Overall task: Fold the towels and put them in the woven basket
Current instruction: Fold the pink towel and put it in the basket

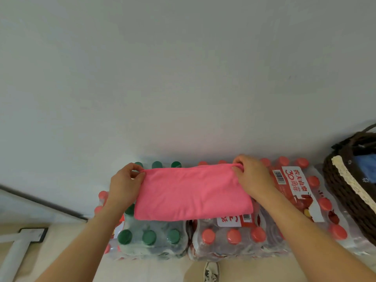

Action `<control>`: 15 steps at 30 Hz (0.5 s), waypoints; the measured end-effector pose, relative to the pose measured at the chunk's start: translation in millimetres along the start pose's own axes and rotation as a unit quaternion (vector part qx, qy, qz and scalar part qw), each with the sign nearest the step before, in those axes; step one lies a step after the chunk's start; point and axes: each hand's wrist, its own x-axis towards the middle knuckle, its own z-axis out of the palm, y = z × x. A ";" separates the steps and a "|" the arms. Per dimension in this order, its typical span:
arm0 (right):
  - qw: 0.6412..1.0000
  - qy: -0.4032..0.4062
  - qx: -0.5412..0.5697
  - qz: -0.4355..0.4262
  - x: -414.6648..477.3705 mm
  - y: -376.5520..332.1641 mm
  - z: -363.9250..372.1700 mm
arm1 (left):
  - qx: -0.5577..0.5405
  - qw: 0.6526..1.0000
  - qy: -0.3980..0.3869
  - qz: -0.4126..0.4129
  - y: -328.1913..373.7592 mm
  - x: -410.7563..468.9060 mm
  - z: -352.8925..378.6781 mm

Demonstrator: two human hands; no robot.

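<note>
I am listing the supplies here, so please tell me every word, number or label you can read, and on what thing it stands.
"农夫山泉": sideways on the white label of the right pack of red-capped bottles.
"30 周年": same label.
Barcode digits beside it: too small to read.
Second label, on the middle pack: partly under the pink towel, unreadable.

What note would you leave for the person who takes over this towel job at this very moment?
Left hand: pinches the far left corner of the pink towel.
Right hand: pinches its far right corner.
Pink towel: spread over the bottle packs, not yet put away.
The basket stands at the right, with something blue inside.
Left to do: finish folding the pink towel, then put it in the basket.
</note>
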 end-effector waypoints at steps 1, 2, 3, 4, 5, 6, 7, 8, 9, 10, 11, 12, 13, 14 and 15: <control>1.000 0.002 -0.011 -0.015 1.2 0.6 1.5 | 0.012 1.000 0.006 0.009 0.3 -0.2 1.2; 0.999 0.001 -0.017 -0.027 2.3 1.1 2.3 | 0.023 1.000 0.009 0.015 0.5 -0.1 2.4; 0.999 -0.004 -0.023 -0.036 3.1 1.7 2.3 | 0.031 0.999 0.010 0.019 1.0 -0.1 3.4; 0.999 -0.012 -0.026 -0.043 4.2 3.2 2.6 | 0.036 0.999 0.010 0.022 1.5 0.1 4.1; 0.998 -0.022 -0.029 -0.048 5.4 4.7 2.7 | 0.041 0.999 0.009 0.025 2.0 0.3 4.7; 0.998 -0.034 -0.031 -0.052 6.9 6.5 3.0 | 0.047 0.998 0.008 0.028 2.3 0.5 5.0; 0.997 -0.044 -0.032 -0.055 8.2 7.8 2.9 | 0.053 0.998 0.006 0.030 2.9 0.8 5.1; 0.997 -0.052 -0.032 -0.056 9.8 9.3 3.0 | 0.060 0.998 0.005 0.032 3.3 1.1 5.1; 0.996 -0.056 -0.030 -0.057 11.6 10.6 2.8 | 0.070 0.997 0.005 0.035 3.3 1.8 5.2; 0.996 -0.057 -0.025 -0.057 13.7 11.9 2.5 | 0.084 0.996 0.008 0.040 3.3 2.6 5.2; 0.997 -0.058 -0.017 -0.055 15.7 12.7 1.9 | 0.099 0.994 0.011 0.047 2.7 3.4 4.9; 0.997 -0.060 -0.006 -0.051 17.6 13.6 1.6 | 0.110 0.992 0.011 0.053 2.1 4.1 4.3; 0.997 -0.063 0.007 -0.046 19.2 14.0 1.5 | 0.116 0.992 0.005 0.056 1.0 5.3 3.7; 0.997 -0.069 0.023 -0.037 20.6 14.6 1.6 | 0.117 0.991 -0.008 0.057 0.6 5.9 2.3; 0.996 -0.078 0.040 -0.027 21.9 14.9 0.8 | 0.119 0.991 -0.024 0.057 0.0 6.8 0.6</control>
